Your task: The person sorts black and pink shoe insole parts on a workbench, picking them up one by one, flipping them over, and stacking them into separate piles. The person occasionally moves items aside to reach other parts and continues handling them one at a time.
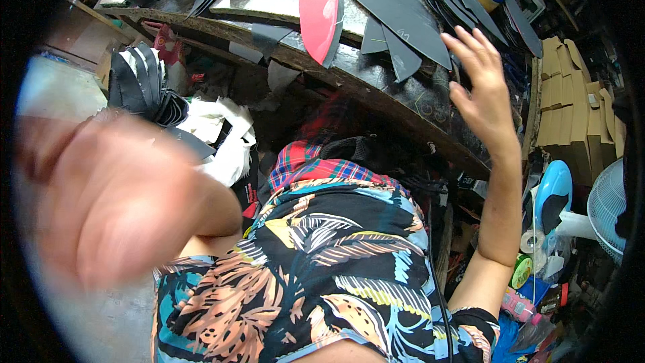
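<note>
Two hands, left unclear; one foremost red piece

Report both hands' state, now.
Left hand: too blurred to tell its grip.
Right hand: open, no object visible in its grip, near the black pieces.

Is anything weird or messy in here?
Yes! The left hand looks huge and blurry, probably because it's close to the camera. On the bench, loose black pieces lie crossed at different angles. The white material looks crumpled and tangled.
</note>
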Motion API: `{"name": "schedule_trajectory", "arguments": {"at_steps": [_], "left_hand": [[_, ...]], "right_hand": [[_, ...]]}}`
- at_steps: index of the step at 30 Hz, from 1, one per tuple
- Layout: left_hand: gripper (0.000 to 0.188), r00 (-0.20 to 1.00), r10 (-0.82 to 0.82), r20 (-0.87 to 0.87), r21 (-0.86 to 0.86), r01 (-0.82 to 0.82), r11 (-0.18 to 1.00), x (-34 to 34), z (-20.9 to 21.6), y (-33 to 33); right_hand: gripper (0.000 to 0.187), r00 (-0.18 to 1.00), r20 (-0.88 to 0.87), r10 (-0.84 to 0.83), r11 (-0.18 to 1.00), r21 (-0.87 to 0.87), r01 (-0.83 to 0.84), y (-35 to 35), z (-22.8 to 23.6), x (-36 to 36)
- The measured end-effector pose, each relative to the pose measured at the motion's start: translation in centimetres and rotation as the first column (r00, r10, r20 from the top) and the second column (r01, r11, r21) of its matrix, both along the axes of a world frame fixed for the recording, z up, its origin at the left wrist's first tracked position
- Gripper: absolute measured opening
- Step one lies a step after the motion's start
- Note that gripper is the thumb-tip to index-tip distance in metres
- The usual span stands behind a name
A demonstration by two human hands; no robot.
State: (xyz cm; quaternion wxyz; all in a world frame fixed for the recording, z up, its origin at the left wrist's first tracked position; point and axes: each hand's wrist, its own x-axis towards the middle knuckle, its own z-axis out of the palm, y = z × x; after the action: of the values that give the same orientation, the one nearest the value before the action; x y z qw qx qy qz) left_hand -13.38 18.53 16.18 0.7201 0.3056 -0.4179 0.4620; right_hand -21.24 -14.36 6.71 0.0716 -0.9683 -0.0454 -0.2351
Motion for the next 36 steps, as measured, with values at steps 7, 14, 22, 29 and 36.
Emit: {"name": "schedule_trajectory", "arguments": {"at_steps": [7, 14, 22, 29, 36], "left_hand": [[0.046, 0.571, 0.046, -0.82, 0.529, 0.725, 0.441, 3.5, -13.1, -9.0], [0.046, 0.419, 0.024, -0.908, 0.401, 0.85, 0.34, 4.9, -14.2, -11.1], [0.056, 0.491, -0.047, -0.87, 0.449, 0.828, 0.337, 3.0, -15.4, -12.6], [0.049, 0.346, -0.067, -0.936, 0.283, 0.851, 0.442, 3.9, -15.6, -12.8], [0.045, 0.339, -0.114, -0.934, 0.236, 0.823, 0.516, 4.8, -16.1, -13.0]], "right_hand": [[0.04, 0.997, 0.067, 0.046, 0.999, 0.015, -0.048, 1.4, -2.1, 3.2], [0.018, 0.914, 0.388, -0.119, 0.993, 0.024, 0.119, 3.1, -1.4, 2.3], [0.017, 0.974, 0.222, 0.044, 0.969, 0.227, -0.095, 5.0, -2.6, 2.7], [0.019, 0.968, 0.203, 0.15, 0.898, 0.382, -0.219, 6.4, -2.1, 0.6], [0.031, 0.99, 0.129, 0.058, 0.9, 0.422, -0.108, 4.9, -1.2, -0.3]]}}
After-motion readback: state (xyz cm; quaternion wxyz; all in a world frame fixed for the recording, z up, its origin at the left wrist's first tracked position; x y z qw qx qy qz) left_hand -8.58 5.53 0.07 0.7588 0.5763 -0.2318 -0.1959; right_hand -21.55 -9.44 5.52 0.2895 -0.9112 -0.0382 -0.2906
